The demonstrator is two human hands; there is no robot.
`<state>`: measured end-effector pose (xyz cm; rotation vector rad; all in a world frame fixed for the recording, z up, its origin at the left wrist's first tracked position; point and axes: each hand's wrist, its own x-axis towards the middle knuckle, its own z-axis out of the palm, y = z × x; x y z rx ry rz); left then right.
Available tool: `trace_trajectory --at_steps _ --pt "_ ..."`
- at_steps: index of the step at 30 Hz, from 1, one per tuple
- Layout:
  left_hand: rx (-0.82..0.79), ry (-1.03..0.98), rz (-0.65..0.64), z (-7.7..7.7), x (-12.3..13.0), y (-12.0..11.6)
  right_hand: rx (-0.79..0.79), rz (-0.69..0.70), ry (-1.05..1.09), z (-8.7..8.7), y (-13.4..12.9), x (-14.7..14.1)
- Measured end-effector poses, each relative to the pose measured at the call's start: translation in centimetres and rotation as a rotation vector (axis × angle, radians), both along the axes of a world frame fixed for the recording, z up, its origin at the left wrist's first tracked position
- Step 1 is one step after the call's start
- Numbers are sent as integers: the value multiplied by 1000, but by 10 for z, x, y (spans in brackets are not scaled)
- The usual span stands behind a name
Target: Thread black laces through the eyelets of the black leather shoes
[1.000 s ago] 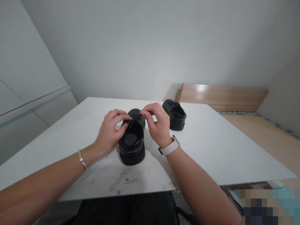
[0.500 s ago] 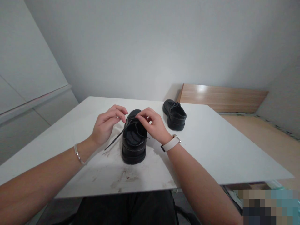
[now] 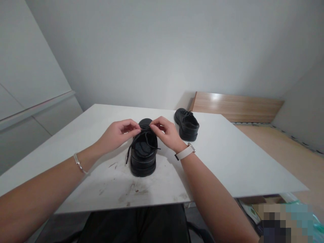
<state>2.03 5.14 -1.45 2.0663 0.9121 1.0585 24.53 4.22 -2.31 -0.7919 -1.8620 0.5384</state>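
Right between the two sets of fingers sits a black shoe [image 3: 143,158], upright, its heel toward the person and its toe just beyond the fingertips. Its lace [image 3: 146,129] crosses the top of the opening, where the fingers meet it. One loose end hangs down below the left fingers, along the shoe's left side; another curves over the opening and pokes out past the right rim, below the right fingers.

The left hand [image 3: 117,135] comes in from the left, thumb and fingertips pinched together on the lace. The right hand [image 3: 167,133] mirrors it from the other side — thumb and forefinger gripping the lace near the toe end. A silver bracelet [image 3: 80,163] circles the left wrist, well behind those fingers, and a watch [image 3: 186,152] with a pale strap circles the right.

Further out, to the right of the right fingers and apart from them, a second shoe [image 3: 188,126] stands upright with its lace tied. Both shoes rest on a white table [image 3: 227,158]; brownish smudges [image 3: 134,190] mark it on the near side of the fingers. Beyond the second shoe, a wooden board [image 3: 235,107] stands against the grey wall [image 3: 141,54].
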Motion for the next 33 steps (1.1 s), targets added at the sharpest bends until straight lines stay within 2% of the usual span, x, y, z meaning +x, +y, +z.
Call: trace_trajectory --at_steps 4,7,10,14,17,19,22,26,29,33 --pt "-103 -14 -38 -2 -3 4 -121 48 12 -2 6 5" --pt "-88 -4 -29 -4 -4 4 -179 56 16 -4 9 5" --pt "56 56 31 -4 -2 1 -155 36 -3 -3 7 3" --pt "348 158 115 -3 0 -3 7 -54 -118 2 -1 -5" --pt "443 197 136 -3 1 -5 77 -115 -190 4 -7 -12" --pt "422 190 144 -3 1 -6 75 -133 -179 5 -9 -16" --pt "272 137 116 -5 3 -4 9 -96 -49 5 -11 -19" --pt "87 52 29 -8 3 0 -247 127 171 6 -7 -15" --pt "133 57 26 -9 2 1 -365 209 266 6 -1 -8" --pt "246 91 66 -8 3 -1 -382 204 357 4 4 -2"
